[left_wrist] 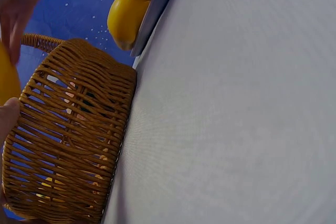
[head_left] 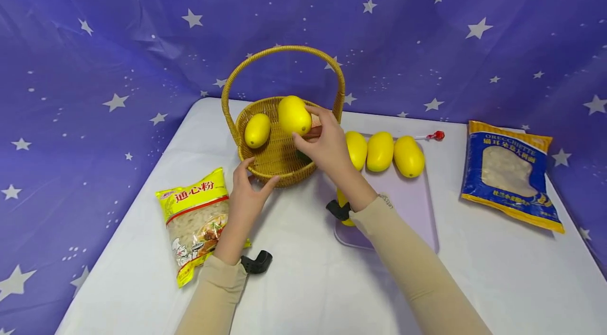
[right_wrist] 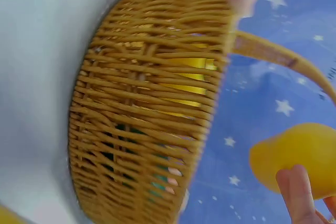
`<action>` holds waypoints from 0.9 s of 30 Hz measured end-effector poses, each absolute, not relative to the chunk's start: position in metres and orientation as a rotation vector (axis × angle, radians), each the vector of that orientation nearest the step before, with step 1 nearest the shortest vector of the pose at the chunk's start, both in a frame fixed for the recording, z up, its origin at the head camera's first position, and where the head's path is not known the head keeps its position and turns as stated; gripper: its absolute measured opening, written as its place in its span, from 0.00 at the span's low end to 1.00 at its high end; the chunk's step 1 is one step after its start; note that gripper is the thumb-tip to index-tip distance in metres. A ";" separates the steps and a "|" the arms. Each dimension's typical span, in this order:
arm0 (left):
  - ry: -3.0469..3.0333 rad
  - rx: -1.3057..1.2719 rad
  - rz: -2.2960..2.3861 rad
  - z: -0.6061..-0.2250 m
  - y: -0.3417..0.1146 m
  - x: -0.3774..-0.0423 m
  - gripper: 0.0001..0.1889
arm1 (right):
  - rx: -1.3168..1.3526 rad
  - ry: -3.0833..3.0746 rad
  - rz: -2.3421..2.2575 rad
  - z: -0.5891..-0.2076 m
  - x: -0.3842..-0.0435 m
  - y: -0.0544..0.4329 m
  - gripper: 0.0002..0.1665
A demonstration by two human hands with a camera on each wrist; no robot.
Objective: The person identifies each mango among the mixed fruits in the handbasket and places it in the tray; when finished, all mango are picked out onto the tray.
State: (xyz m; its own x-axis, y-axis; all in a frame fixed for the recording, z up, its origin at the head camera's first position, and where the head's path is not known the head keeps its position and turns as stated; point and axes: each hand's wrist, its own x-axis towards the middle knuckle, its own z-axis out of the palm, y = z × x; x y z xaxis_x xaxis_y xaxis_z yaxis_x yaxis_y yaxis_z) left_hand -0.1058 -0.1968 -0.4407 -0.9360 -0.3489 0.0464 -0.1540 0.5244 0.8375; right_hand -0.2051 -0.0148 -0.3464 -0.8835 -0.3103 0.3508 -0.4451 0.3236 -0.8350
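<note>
Over the wicker basket (head_left: 277, 158), my right hand (head_left: 327, 145) holds a yellow mango (head_left: 293, 114) between thumb and fingers. In the right wrist view that mango (right_wrist: 296, 156) is raised above the rim. My left hand (head_left: 246, 193) grips the basket's near rim, its thumb (left_wrist: 9, 113) against the edge in the left wrist view. Another mango (head_left: 258, 130) lies inside on the left. Something dark green (head_left: 302, 156) sits at the right of the basket, partly hidden by my right hand.
Several mangoes (head_left: 380, 151) lie on a lilac tray (head_left: 403, 219) to the right, one partly under my right wrist. Behind it is a red lollipop (head_left: 438, 135). Pasta bags stand on either side: a yellow one (head_left: 196, 219) left, a blue one (head_left: 512, 177) right. A starry purple cloth (head_left: 403, 35) hangs behind.
</note>
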 end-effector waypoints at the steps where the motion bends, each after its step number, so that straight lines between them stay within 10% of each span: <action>1: -2.558 0.426 -1.375 -0.441 -0.196 -0.106 0.48 | 0.692 -2.414 1.647 -0.345 -0.201 -0.009 0.38; 27: -2.530 0.395 -1.407 -0.440 -0.195 -0.107 0.47 | 0.030 -2.007 2.282 -0.410 -0.093 0.163 0.32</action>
State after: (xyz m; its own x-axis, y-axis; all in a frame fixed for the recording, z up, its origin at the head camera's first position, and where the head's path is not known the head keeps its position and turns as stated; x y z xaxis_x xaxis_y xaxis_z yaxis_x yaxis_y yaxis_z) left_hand -0.1071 -0.1950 -0.4401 -0.9399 -0.3362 0.0606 -0.1260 0.5060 0.8533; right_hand -0.0929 0.1628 -0.4101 -0.9946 0.0636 0.0819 -0.0894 -0.1247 -0.9882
